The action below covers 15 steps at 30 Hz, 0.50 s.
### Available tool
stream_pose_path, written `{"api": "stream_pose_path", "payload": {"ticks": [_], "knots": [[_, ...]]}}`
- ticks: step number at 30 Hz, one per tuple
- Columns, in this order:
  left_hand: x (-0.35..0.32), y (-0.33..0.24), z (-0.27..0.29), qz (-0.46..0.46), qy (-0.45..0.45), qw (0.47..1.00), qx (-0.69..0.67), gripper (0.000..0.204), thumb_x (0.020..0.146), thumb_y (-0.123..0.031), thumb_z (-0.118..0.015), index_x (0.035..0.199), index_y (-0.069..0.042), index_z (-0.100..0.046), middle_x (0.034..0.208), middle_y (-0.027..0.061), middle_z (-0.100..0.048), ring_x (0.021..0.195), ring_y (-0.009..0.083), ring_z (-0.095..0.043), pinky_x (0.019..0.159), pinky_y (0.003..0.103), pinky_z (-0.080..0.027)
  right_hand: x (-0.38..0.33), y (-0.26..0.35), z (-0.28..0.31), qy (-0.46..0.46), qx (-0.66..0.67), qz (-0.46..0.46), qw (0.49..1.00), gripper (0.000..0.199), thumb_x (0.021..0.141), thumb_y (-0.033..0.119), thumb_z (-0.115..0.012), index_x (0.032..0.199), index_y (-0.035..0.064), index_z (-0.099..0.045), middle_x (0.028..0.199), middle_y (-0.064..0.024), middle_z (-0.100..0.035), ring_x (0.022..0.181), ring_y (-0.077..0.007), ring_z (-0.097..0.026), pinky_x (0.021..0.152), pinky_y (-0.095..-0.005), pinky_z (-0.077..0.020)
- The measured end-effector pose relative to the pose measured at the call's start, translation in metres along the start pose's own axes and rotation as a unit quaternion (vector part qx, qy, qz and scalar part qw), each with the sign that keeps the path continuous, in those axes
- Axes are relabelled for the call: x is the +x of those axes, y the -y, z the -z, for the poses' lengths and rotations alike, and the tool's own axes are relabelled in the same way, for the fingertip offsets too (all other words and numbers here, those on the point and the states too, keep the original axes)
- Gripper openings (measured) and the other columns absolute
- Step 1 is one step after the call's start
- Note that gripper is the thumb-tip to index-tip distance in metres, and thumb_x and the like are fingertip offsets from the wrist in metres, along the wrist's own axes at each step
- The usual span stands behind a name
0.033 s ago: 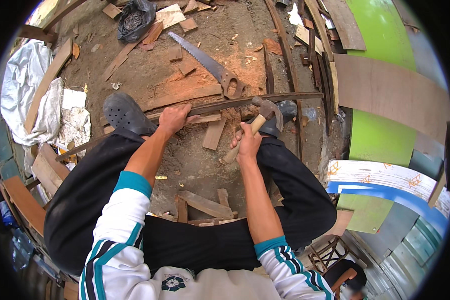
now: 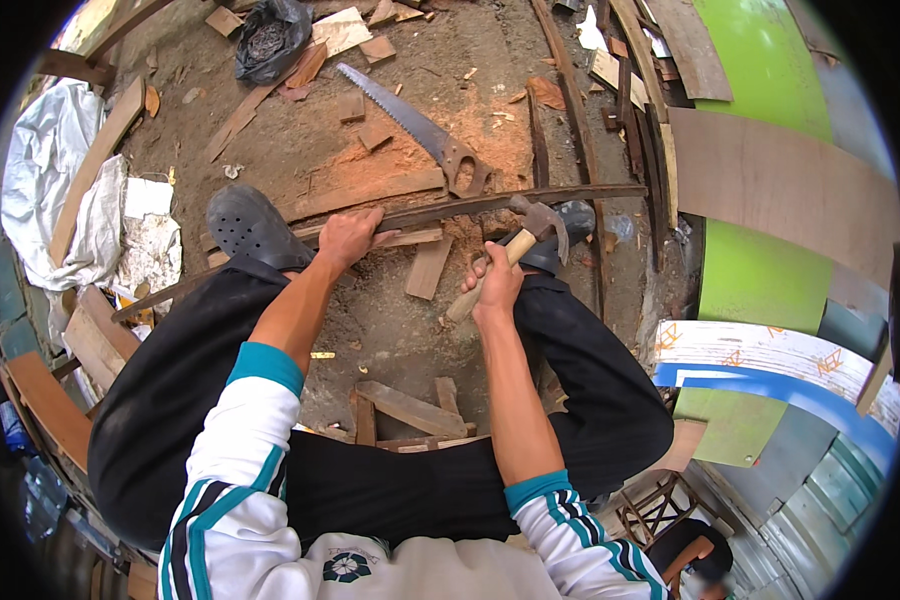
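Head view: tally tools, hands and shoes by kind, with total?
Hammers: 1, the hammer gripped by the right hand
Handsaws: 1, the handsaw lying on the ground
Hands: 2, with the left hand on the long dark strip
Dark shoes: 2, the left shoe and the right shoe
Total: 6

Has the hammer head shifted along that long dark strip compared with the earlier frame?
No. The hammer sits at the same spot on the long dark strip, just right of the handsaw's handle, gripped by the right hand.
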<state>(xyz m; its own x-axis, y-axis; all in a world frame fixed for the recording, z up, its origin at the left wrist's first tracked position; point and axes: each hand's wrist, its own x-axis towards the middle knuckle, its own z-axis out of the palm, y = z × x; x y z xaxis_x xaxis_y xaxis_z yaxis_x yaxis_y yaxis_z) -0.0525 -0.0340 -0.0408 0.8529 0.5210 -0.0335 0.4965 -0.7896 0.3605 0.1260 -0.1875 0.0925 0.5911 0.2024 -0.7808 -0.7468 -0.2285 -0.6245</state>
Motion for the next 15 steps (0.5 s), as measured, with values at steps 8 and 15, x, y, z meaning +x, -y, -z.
{"api": "stream_pose_path", "payload": {"ticks": [8,15], "knots": [[0.009,0.005,-0.006,-0.013,-0.016,1.000,0.009,0.047,0.093,-0.055,-0.063,0.096,-0.008,-0.060,0.079,0.0091,-0.069,0.067,0.0250,-0.069,0.053,0.037,-0.054,0.071,-0.005,0.060,0.133,0.034,-0.318,0.938,0.025,0.093,0.014,-0.060,0.078,0.0142,-0.040,0.057,0.0048,-0.043,0.043,-0.0081,-0.041,0.041,-0.0262,-0.0380],[0.008,0.004,-0.004,-0.012,-0.020,1.000,0.001,0.047,0.091,-0.054,-0.066,0.103,-0.008,-0.064,0.084,0.0085,-0.071,0.071,0.0232,-0.071,0.056,0.035,-0.055,0.065,-0.007,0.046,0.102,0.105,-0.220,0.964,0.020,0.091,0.013,-0.060,0.091,0.0135,-0.040,0.060,0.0028,-0.041,0.048,-0.0095,-0.041,0.044,-0.0304,-0.0377]]}}
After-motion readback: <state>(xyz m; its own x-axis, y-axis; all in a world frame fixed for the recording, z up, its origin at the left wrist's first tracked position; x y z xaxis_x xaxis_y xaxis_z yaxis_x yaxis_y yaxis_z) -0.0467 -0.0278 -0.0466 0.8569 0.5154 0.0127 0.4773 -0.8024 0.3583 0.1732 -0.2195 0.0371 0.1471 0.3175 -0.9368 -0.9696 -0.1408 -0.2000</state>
